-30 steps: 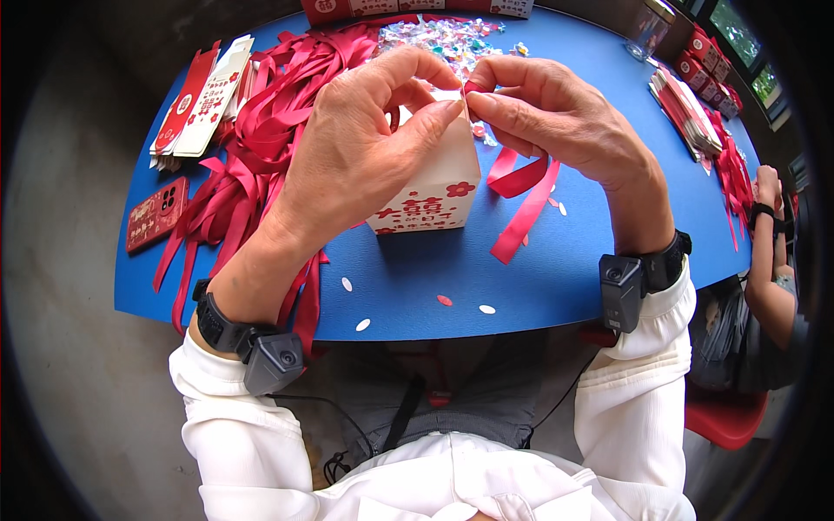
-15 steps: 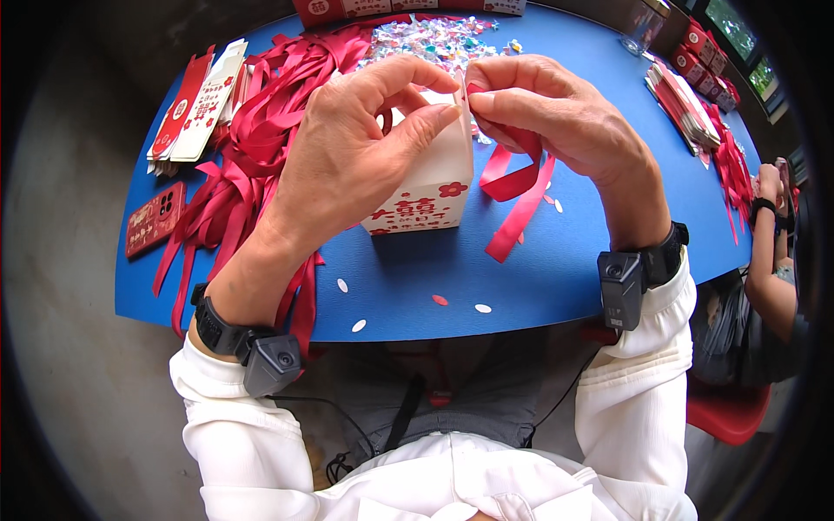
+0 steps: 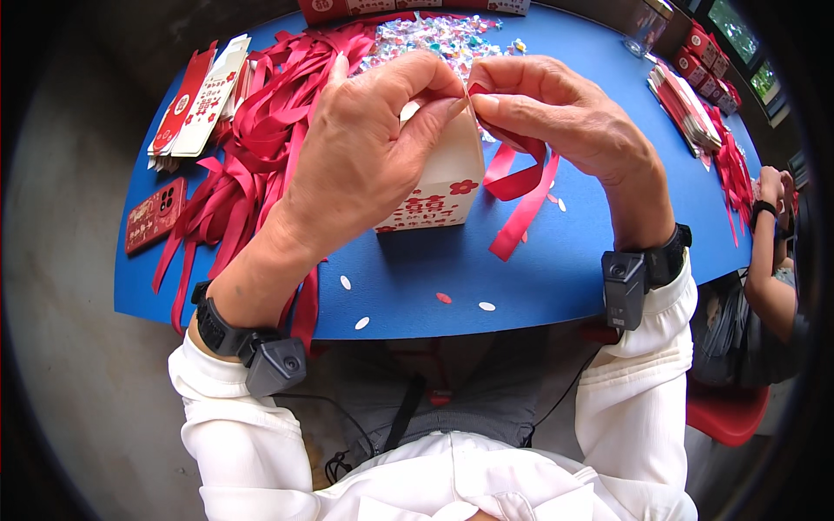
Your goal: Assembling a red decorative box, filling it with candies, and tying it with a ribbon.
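A white cardboard gift box (image 3: 439, 193) with red flowers and lettering stands on the table between my hands. At its top, the thumb and forefinger of my left hand (image 3: 369, 139) pinch together. Whether they grip the box's top edge or a ribbon end is hidden. My right hand (image 3: 565, 117) is closed on a red ribbon (image 3: 519, 187), its fingertips meeting the left ones over the box. From my right fingers the ribbon hangs in a loop, its tail reaching down to the table.
Left of the box lies a heap of red ribbons (image 3: 265, 130), with flat cartons (image 3: 201, 104) and a red phone (image 3: 156, 214) beyond. Wrapped candies (image 3: 434, 39) spread behind. At right are more flat cartons (image 3: 685, 108), a jar (image 3: 647, 26) and another person's arm (image 3: 769, 260).
My left thumb and forefinger have closed and moved right, up to the right fingertips. The box has shifted slightly right. The ribbon stays in my right hand.
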`<state>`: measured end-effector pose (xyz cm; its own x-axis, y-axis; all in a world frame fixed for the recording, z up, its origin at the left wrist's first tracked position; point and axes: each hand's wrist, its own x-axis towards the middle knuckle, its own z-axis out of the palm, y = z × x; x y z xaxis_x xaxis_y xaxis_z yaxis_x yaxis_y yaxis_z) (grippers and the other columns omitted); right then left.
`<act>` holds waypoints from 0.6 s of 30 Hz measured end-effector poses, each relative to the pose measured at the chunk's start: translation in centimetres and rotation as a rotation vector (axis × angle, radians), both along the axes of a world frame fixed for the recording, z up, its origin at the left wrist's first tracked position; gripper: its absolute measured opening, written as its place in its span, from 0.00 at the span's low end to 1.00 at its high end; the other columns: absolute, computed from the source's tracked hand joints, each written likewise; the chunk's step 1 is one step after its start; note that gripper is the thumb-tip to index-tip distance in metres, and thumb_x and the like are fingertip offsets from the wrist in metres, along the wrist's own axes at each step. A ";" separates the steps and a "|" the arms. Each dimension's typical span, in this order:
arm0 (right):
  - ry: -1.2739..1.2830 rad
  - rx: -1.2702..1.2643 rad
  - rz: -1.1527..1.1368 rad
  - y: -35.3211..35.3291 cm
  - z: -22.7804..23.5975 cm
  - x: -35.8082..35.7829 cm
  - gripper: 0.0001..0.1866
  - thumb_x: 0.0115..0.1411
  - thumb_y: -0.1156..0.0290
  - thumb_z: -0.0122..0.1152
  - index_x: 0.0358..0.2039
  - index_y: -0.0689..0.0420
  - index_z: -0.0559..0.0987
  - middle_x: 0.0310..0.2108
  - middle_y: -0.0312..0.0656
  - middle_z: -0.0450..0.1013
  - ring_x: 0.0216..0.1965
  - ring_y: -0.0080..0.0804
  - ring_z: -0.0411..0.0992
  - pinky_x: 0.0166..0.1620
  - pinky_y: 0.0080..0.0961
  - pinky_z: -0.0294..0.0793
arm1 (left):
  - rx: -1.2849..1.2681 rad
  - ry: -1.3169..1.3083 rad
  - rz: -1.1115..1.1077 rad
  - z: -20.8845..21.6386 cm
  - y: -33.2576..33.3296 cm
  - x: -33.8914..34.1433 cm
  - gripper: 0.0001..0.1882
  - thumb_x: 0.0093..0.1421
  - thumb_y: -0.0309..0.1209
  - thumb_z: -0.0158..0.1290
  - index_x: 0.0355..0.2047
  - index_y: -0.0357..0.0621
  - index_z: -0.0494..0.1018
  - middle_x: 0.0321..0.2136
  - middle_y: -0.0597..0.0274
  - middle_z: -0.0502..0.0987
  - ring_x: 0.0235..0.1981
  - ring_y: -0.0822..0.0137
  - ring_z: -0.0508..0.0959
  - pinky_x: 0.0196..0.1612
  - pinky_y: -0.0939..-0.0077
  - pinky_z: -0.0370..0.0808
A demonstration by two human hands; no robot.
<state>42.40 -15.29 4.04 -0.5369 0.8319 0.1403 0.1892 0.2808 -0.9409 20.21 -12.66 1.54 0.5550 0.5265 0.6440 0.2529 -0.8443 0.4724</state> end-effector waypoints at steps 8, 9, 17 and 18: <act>-0.016 0.058 -0.083 0.1 -0.5 0.0 0.12 0.68 0.61 0.58 0.39 0.59 0.78 0.24 0.29 0.71 0.23 0.09 0.68 0.24 0.09 0.66 | -0.124 -0.030 -0.084 -0.1 0.1 0.0 0.07 0.64 0.26 0.54 0.41 0.37 0.74 0.34 0.65 0.79 0.40 0.75 0.78 0.44 0.81 0.75; -0.023 0.051 -0.083 0.2 -0.4 0.3 0.13 0.68 0.61 0.58 0.39 0.59 0.78 0.24 0.29 0.71 0.23 0.10 0.68 0.24 0.09 0.67 | -0.163 -0.035 -0.093 -0.1 0.1 -0.1 0.07 0.64 0.26 0.54 0.41 0.38 0.74 0.34 0.65 0.79 0.40 0.75 0.78 0.44 0.81 0.75; 0.041 0.097 -0.161 0.2 -0.4 0.2 0.16 0.68 0.57 0.58 0.35 0.58 0.82 0.20 0.33 0.73 0.19 0.13 0.67 0.20 0.11 0.64 | -0.140 -0.052 -0.073 -0.2 0.3 0.0 0.25 0.61 0.37 0.63 0.56 0.43 0.71 0.29 0.63 0.81 0.40 0.73 0.81 0.48 0.75 0.76; 0.035 0.101 -0.153 0.3 -0.3 0.3 0.17 0.68 0.57 0.58 0.35 0.58 0.82 0.19 0.33 0.73 0.19 0.13 0.67 0.20 0.10 0.63 | -0.139 -0.044 -0.081 -0.3 0.4 0.0 0.27 0.60 0.38 0.64 0.57 0.43 0.71 0.29 0.63 0.82 0.40 0.72 0.81 0.49 0.74 0.76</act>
<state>42.71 -15.01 3.69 -0.3986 0.8842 0.2436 0.2044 0.3446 -0.9162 20.18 -12.30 1.24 0.5722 0.5669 0.5927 0.1636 -0.7870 0.5949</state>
